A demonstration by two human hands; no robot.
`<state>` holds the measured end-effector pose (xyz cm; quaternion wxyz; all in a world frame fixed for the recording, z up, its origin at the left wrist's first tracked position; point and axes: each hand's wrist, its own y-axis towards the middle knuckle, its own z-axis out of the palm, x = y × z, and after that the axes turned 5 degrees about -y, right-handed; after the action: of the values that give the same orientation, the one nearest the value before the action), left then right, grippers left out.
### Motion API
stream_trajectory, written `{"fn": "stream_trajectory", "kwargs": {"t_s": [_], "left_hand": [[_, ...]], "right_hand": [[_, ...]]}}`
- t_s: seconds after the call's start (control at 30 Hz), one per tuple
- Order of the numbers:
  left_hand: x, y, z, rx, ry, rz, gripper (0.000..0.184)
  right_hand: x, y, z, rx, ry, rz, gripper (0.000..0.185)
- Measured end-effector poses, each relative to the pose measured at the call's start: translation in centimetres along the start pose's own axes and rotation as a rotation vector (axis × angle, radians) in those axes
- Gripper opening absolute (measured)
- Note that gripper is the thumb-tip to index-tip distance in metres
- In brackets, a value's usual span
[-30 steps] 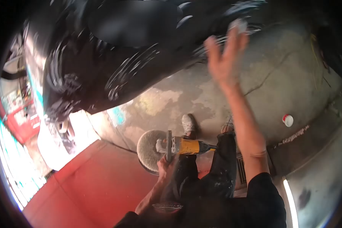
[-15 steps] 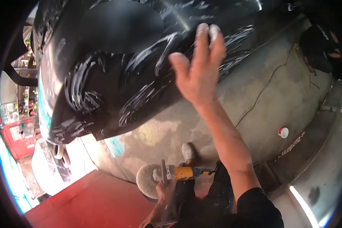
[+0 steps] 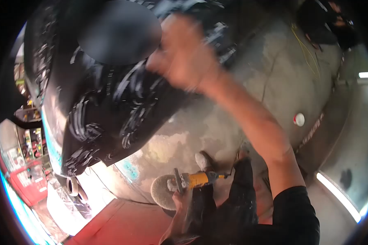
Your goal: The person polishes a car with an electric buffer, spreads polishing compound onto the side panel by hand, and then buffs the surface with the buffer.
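My right hand (image 3: 184, 55) is over the glossy black car panel (image 3: 106, 87), which carries streaks of white paste. Motion blurs its fingers, though the thumb stands out to the left; I cannot tell whether it touches the surface. Low in the view, my left hand (image 3: 179, 200) grips a yellow and black polisher (image 3: 198, 179) by the front, near its side handle. The polisher's round, cream-coloured pad (image 3: 162, 192) faces left, clear of the panel. A blurred grey oval hides part of the panel's upper area.
A white tub with red (image 3: 299, 119) sits on the concrete floor (image 3: 216, 122) at right. A dark cable crosses the floor behind my right arm. Red surface (image 3: 126, 220) lies at lower left. A person in dark clothes (image 3: 319, 24) is at upper right. Shelves and a red cabinet (image 3: 26, 183) stand left.
My right hand has moved up and left over the panel and is now blurred; before, its fingers were spread with white on the tips. The polisher stays in my left hand.
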<state>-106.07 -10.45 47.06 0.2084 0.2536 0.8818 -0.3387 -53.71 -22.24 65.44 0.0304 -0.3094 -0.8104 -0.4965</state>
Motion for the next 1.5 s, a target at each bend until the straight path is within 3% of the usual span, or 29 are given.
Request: {"fn": "stream_trajectory", "kwargs": {"t_s": [0.03, 0.1, 0.17, 0.2, 0.27, 0.3, 0.37, 0.4, 0.43, 0.5, 0.6, 0.73, 0.77, 0.8, 0.83, 0.9, 1.0, 1.33, 1.5], "left_hand": [[0.2, 0.4, 0.1, -0.007, -0.008, -0.013, 0.024], [0.2, 0.3, 0.0, 0.059, 0.017, -0.032, 0.031], [-0.1, 0.1, 0.2, 0.110, -0.023, -0.068, 0.030], [-0.2, 0.2, 0.6, 0.100, -0.053, -0.096, 0.029], [2.8, 1.0, 1.0, 0.056, -0.024, 0.045, 0.026], [3.9, 0.8, 2.2, 0.018, -0.017, 0.109, 0.024], [2.8, 0.4, 3.8, -0.049, 0.161, 0.148, 0.022], [1.6, 0.1, 5.3, -0.083, 0.246, 0.167, 0.020], [-2.1, -0.2, 7.0, -0.060, 0.156, -0.106, 0.019], [-3.3, 0.3, 7.8, -0.029, 0.322, -0.361, 0.031], [-7.3, 0.2, 11.4, 0.048, 0.397, -0.229, 0.026], [-9.0, 0.1, 15.4, 0.227, 0.828, -0.061, 0.024], [-10.8, -0.5, 15.3, 0.264, 0.953, -0.198, 0.034], [-7.2, -1.0, 13.6, 0.214, 0.861, -0.235, 0.035], [-5.4, -1.1, 12.8, 0.352, 0.967, -0.304, 0.031], [-8.3, -2.2, 14.9, 0.197, 0.699, -0.032, 0.027], [-9.0, -3.1, 16.1, 0.251, 0.781, 0.101, 0.024], [-8.7, -4.0, 17.7, 0.197, 0.569, -0.113, 0.020], [-9.2, -3.6, 19.0, 0.072, 0.514, -0.065, 0.016]], "right_hand": [[2.2, -4.0, 0.8, 0.043, 0.122, -0.106, 0.054], [2.8, -13.2, -0.4, 0.350, 0.232, 0.195, 0.058], [-1.4, -24.1, -3.2, 0.278, 0.006, 0.478, 0.057], [-4.2, -30.6, -5.2, 0.339, -0.183, 0.629, 0.057], [-11.0, -46.3, -9.1, 0.492, -0.471, 0.984, 0.062], [-14.1, -50.4, -14.1, 0.604, -0.358, 1.297, 0.069], [-19.9, -60.5, -20.5, 0.734, -0.697, 1.498, 0.077], [-23.1, -67.8, -23.0, 0.811, -1.010, 1.262, 0.078], [-25.3, -68.5, -26.0, 0.748, -0.870, 1.510, 0.076], [-30.4, -74.4, -30.3, 0.799, -0.915, 1.471, 0.078], [-35.3, -82.3, -34.3, 0.625, -0.883, 1.327, 0.071], [-41.7, -92.6, -38.2, 0.706, -0.528, 1.567, 0.067], [-44.5, -94.8, -37.7, 0.717, -0.449, 1.624, 0.066], [-46.7, -96.7, -35.8, 0.738, -0.382, 1.668, 0.065], [-48.2, -97.4, -34.5, 0.762, -0.326, 1.704, 0.064], [-49.9, -98.5, -34.1, 0.807, -0.293, 1.772, 0.063], [-50.5, -99.0, -34.8, 0.831, -0.275, 1.841, 0.060], [-51.7, -99.3, -34.4, 0.869, -0.224, 1.875, 0.052], [-52.2, -99.3, -34.3, 0.862, -0.190, 1.903, 0.048]]}}
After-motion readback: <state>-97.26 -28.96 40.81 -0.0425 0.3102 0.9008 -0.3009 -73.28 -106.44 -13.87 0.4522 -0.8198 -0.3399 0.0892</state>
